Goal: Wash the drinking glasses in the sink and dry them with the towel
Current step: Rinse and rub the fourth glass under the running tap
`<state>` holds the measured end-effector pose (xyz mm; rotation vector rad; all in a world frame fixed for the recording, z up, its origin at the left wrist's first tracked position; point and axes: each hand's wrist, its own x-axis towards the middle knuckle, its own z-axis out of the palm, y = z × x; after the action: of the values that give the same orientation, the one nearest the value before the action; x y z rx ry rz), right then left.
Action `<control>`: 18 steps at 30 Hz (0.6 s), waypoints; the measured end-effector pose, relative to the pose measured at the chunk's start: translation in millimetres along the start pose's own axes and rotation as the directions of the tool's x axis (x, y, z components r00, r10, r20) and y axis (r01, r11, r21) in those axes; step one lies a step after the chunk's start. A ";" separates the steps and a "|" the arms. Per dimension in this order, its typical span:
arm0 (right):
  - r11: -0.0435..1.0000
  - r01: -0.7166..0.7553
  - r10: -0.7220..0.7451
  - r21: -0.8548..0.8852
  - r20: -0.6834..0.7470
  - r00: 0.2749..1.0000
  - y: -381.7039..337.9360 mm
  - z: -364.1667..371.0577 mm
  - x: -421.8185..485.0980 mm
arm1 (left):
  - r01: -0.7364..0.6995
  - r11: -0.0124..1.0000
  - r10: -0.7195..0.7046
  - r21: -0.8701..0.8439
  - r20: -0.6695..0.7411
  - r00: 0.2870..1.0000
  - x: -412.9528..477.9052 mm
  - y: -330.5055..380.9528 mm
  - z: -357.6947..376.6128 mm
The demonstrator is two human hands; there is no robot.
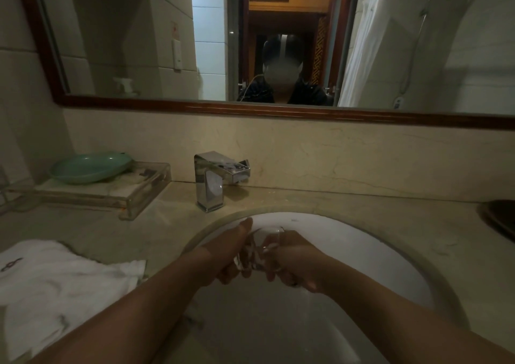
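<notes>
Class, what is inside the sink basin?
The left hand and right hand hold a clear drinking glass within the white sink. They hide part of the bottom; no drain shows.

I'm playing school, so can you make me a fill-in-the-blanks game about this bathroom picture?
1. The left hand and right hand hold a glass over the ____.
2. The towel lies to the ____ of the hands.
3. The dish on the tray is ____.

Missing words: sink; left; green.

Glossy chrome faucet (214, 179), clear glass tumbler (262, 248), soft cloth towel (55, 283).
</notes>
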<state>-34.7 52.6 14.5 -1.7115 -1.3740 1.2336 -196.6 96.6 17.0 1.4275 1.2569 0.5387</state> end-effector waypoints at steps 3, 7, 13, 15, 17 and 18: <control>0.941 -0.106 0.033 0.322 0.225 0.974 4.4 -7.4 3.9 | -0.045 0.996 0.045 -0.082 -0.012 0.999 0.0 2.9 -0.6; 0.957 -0.115 0.061 0.265 0.205 0.977 11.1 -9.4 8.5 | -0.145 0.979 0.141 -0.144 -0.041 0.989 -2.9 6.9 2.9; 0.993 0.039 -0.031 0.116 -0.066 0.997 6.1 7.9 -2.7 | -0.007 1.000 0.007 0.021 -0.006 1.000 -0.3 5.2 2.0; 0.994 0.099 -0.091 0.034 -0.185 0.979 3.2 10.0 -2.4 | 0.047 0.997 -0.046 0.058 -0.006 0.999 0.2 2.8 1.4; 0.997 0.073 -0.076 -0.022 -0.208 0.975 1.1 9.5 0.7 | 0.046 0.997 -0.045 0.058 -0.016 0.999 1.0 1.1 -0.2; 1.000 0.011 -0.009 0.009 -0.188 0.982 -0.3 8.4 3.0 | 0.017 1.000 -0.016 0.019 -0.013 1.000 2.1 0.7 -1.2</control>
<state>-42.5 54.8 10.8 -1.7631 -1.2609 1.0425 -196.6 99.1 17.3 1.4305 1.2862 0.5266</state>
